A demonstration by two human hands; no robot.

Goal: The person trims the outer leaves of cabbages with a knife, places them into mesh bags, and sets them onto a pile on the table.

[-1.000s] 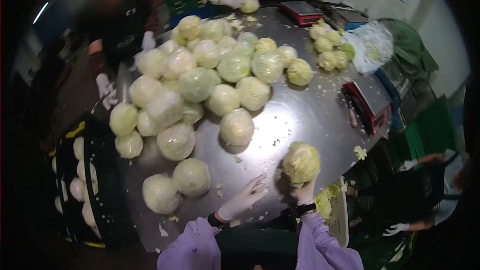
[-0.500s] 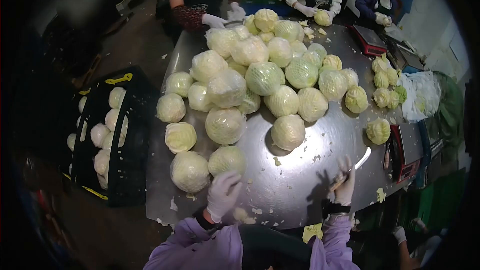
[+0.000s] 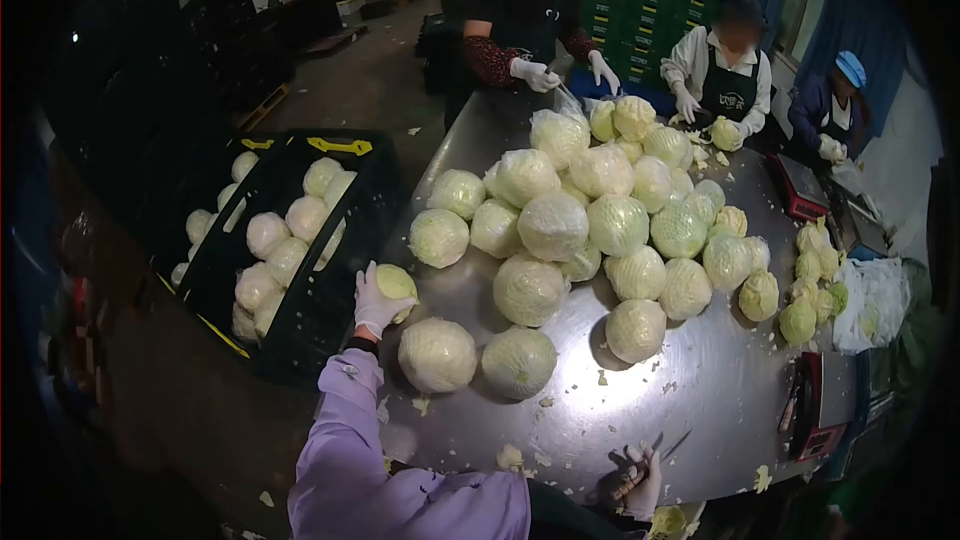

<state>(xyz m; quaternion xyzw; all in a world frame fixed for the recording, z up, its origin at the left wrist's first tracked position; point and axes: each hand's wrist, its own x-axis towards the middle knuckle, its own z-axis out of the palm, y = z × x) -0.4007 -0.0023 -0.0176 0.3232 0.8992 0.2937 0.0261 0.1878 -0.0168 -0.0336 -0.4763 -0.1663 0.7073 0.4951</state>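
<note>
My left hand [image 3: 374,302], in a white glove, grips a pale green cabbage [image 3: 398,286] at the table's left edge. No net or film shows on this cabbage. My gloved right hand [image 3: 641,485] is low at the table's front, closed around the handle of a knife [image 3: 676,442]. Its blade points up and to the right. Near my left hand sit two wrapped cabbages, a whitish one [image 3: 437,356] and a greener one [image 3: 519,363]. Beyond them many more netted and film-wrapped cabbages [image 3: 553,227] are heaped on the metal table [image 3: 560,430].
Dark crates [image 3: 350,220] with wrapped cabbages stand left of the table. Small trimmed cabbages [image 3: 798,320], a red scale [image 3: 824,420] and a plastic bag [image 3: 872,305] are at right. Three co-workers stand across the table, one gripping a cabbage [image 3: 726,133]. Leaf scraps litter the metal.
My left hand has moved left and forward from beside the front cabbages and now has the unwrapped cabbage. My right hand, still with the knife, sits lower. The view has turned left and up.
</note>
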